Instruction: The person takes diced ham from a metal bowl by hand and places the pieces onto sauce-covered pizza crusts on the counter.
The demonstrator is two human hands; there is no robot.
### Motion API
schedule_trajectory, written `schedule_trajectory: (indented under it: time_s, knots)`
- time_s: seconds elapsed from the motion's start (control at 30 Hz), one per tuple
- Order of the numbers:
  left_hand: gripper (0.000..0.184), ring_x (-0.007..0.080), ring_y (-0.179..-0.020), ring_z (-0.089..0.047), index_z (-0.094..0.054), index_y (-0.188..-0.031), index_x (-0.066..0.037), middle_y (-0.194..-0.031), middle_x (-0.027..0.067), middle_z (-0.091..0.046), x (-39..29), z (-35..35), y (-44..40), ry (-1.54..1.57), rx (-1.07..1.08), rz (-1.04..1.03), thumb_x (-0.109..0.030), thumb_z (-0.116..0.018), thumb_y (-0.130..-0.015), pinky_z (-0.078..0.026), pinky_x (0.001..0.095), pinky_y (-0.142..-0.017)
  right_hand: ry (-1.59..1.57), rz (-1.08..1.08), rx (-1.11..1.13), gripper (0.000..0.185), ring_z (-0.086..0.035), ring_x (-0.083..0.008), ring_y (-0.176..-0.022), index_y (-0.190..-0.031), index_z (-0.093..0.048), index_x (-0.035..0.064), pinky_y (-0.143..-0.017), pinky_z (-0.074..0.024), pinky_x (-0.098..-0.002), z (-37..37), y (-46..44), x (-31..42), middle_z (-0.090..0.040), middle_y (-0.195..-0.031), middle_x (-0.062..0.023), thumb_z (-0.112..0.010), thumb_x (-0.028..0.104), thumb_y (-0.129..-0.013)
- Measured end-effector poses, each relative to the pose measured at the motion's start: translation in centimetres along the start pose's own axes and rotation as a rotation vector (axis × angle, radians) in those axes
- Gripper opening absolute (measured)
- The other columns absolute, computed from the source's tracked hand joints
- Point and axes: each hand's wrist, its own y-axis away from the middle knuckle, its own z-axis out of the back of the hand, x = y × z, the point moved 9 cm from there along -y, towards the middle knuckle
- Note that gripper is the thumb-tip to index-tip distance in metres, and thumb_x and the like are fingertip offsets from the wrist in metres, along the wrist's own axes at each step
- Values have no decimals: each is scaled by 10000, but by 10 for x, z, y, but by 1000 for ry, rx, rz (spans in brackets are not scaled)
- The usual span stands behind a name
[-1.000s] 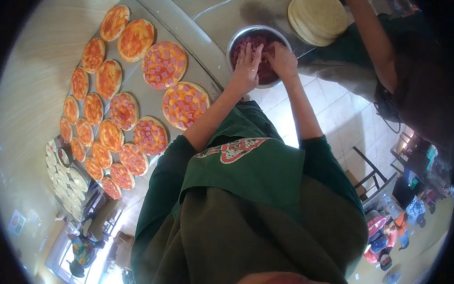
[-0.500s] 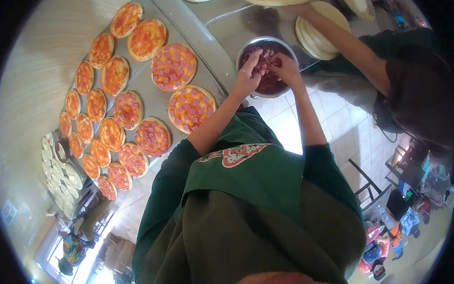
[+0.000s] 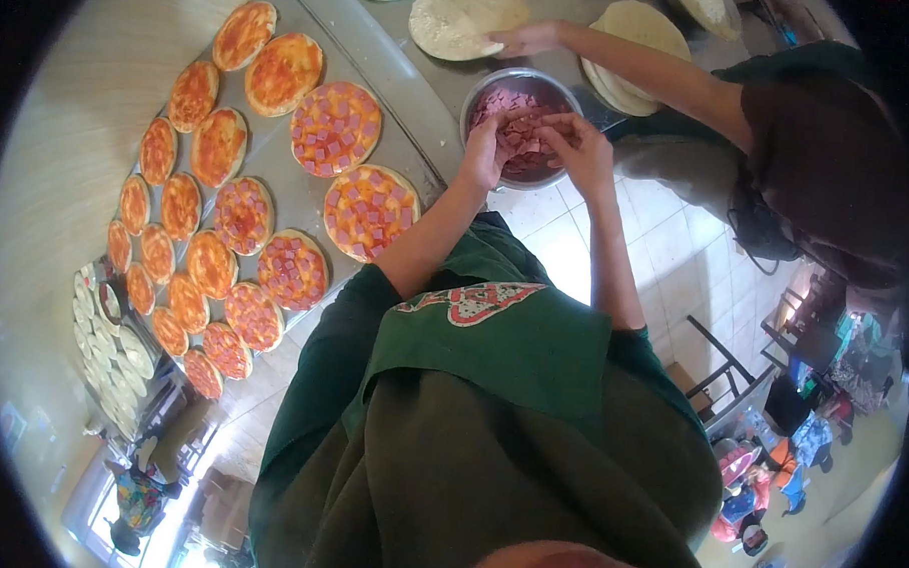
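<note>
A metal bowl [image 3: 468, 112] holds pink and reddish diced meat [image 3: 521, 136]. Both of my hands are inside its near half. My left hand [image 3: 487, 153] curls at the left side of the bowl, its fingers around some of the diced meat. Opposite it, my right hand [image 3: 581, 153] has bent fingers against the same pieces. To the left, a pizza base with sauce and diced meat [image 3: 372, 213] lies nearest my left forearm, and another topped base [image 3: 335, 130] lies beyond it.
Several sauced bases [image 3: 284, 75] cover the metal table [image 3: 382, 71] at the left. A co-worker's hand [image 3: 526, 39] touches a plain base [image 3: 464, 22] beyond the bowl. Stacked plain bases [image 3: 643, 35] lie right of it. Chairs [image 3: 722, 353] and people [image 3: 752, 495] appear at the lower right.
The co-worker's arm has reached left, and a plain base now lies on the table beyond the bowl. My hands have drawn closer around the diced meat and lifted some of it.
</note>
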Motion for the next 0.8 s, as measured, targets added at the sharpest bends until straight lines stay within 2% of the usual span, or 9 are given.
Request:
schedule_trajectory:
  time_s: [0.13, 0.2, 0.3, 0.4, 0.6, 0.7, 0.8]
  knots:
    - [434, 257, -941, -625, -528, -1153, 37, -1076, 150, -618, -1, 9, -5, -2, -66, 14, -274, -284, -974, -518, 384, -837, 41, -61, -58, 192, -647, -154, -657, -987, -652, 8, -582, -532, -272, 8, -5, -26, -677, -828, -122, -599, 139, -857]
    - [436, 266, -961, -617, -525, -1154, 36, -1085, 160, -614, -10, 1, -4, 64, -28, -56, -284, -291, -974, -516, 385, -832, 71, -63, -45, 193, -646, -153, -667, -975, -660, 21, -601, -523, -267, 6, -8, -41, -678, -822, -117, -609, 155, -846]
    - [439, 280, -982, -608, -524, -1157, 35, -1104, 173, -605, -20, 0, 2, 75, -85, -74, -293, -298, -974, -515, 381, -823, 86, 59, 25, 205, -642, -153, -689, -969, -670, 36, -641, -502, -259, -2, -16, -57, -680, -816, -100, -627, 170, -819]
    - [428, 296, -982, -605, -528, -1156, 37, -1131, 188, -590, -28, -5, 7, 159, -103, -48, -285, -315, -969, -516, 372, -809, 56, 19, 37, 213, -639, -144, -720, -976, -675, 56, -672, -483, -250, -2, -16, -62, -681, -822, -91, -651, 138, -781]
    - [395, 316, -1002, -594, -496, -1195, 49, -1154, 220, -565, -34, 9, 7, 247, -20, -113, -231, -359, -953, -501, 404, -846, -111, -17, 88, 217, -637, -149, -796, -967, -659, -2, -700, -499, -257, -8, -15, -56, -664, -889, -85, -676, 107, -780]
    - [382, 318, -1003, -592, -496, -1196, 53, -1126, 214, -575, -36, 5, 16, 328, 3, -88, -205, -366, -946, -493, 427, -863, -460, -134, 157, 230, -634, -164, -813, -1002, -622, -33, -731, -522, -263, -16, -8, -49, -638, -918, -88, -653, 98, -815]
    - [354, 352, -1040, -555, -493, -1171, 59, -1165, 222, -541, -30, 6, 21, 336, -75, -50, -187, -385, -941, -478, 438, -874, -547, -205, 198, 246, -630, -167, -810, -1043, -588, -36, -748, -538, -267, -19, -8, -55, -621, -926, -96, -634, 86, -834]
